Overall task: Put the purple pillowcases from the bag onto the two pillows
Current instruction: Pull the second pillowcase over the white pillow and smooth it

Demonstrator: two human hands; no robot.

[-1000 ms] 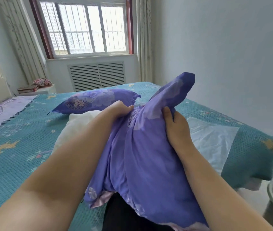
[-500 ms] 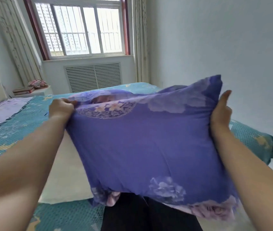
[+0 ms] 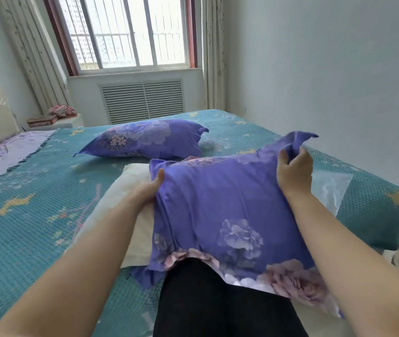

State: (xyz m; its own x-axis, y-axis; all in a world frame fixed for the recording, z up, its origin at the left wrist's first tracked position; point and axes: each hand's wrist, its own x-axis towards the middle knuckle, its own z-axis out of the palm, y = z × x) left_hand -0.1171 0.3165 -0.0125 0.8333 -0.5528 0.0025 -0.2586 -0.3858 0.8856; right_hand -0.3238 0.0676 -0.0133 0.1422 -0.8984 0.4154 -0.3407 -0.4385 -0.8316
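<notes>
Left hand (image 3: 148, 188): grips left edge of the purple floral fabric pillowcase (image 3: 220, 210).
Right hand (image 3: 294, 172): pinches its upper right corner.
Pillowcase: filled, flap rumpled.

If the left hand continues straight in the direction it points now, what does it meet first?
Probably the purple floral pillowcase it already grips; the left hand points rightward into that edge. Depth beyond is unclear.
</notes>
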